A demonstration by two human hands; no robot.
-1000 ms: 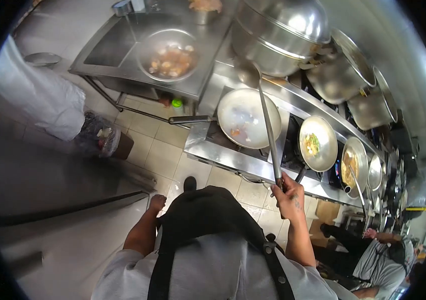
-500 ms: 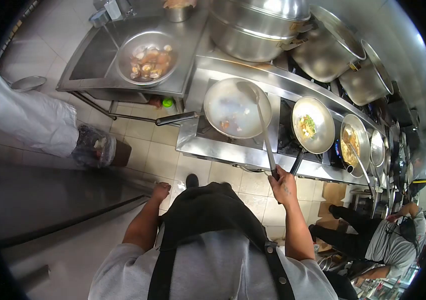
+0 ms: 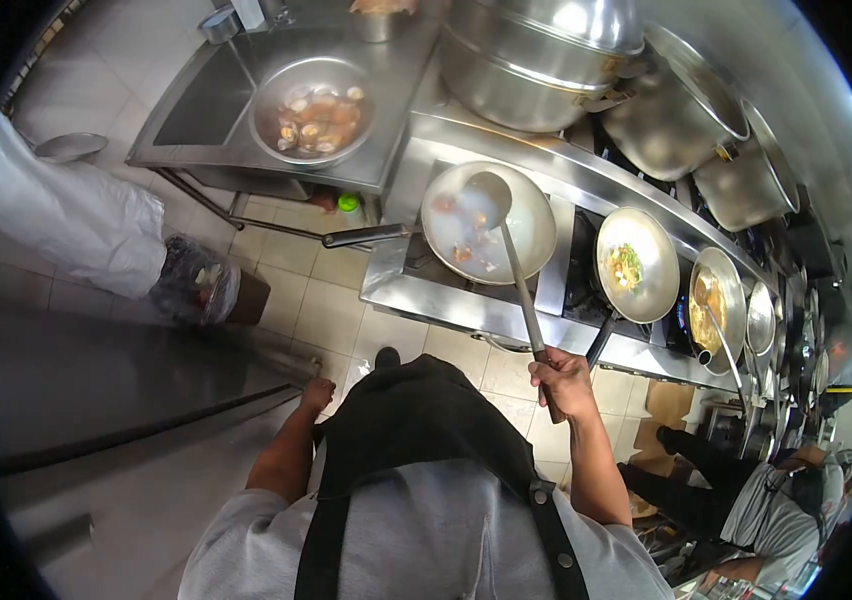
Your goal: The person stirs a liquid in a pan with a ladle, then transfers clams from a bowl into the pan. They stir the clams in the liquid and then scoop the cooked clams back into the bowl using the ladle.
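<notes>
A steel table [image 3: 401,85] is standing left of the stove [image 3: 466,305], carrying a metal bowl [image 3: 257,118] that is holding shellfish in broth. A green-capped item [image 3: 349,203] is lying low under that table, near the stove's left corner. Three large lidded pots [image 3: 536,60] are sitting along the back of the stove. Toward the stove's right end, a pan [image 3: 664,290] is holding greens, and a further pan [image 3: 736,300] is holding sauce with a utensil [image 3: 724,350] resting in it. Left of the stove, well apart, a bagged bin [image 3: 196,285] is standing beside a person in white [image 3: 66,215]. Beyond the stove's right end, a co-worker [image 3: 766,505] in a grey top is occupying the aisle.
</notes>
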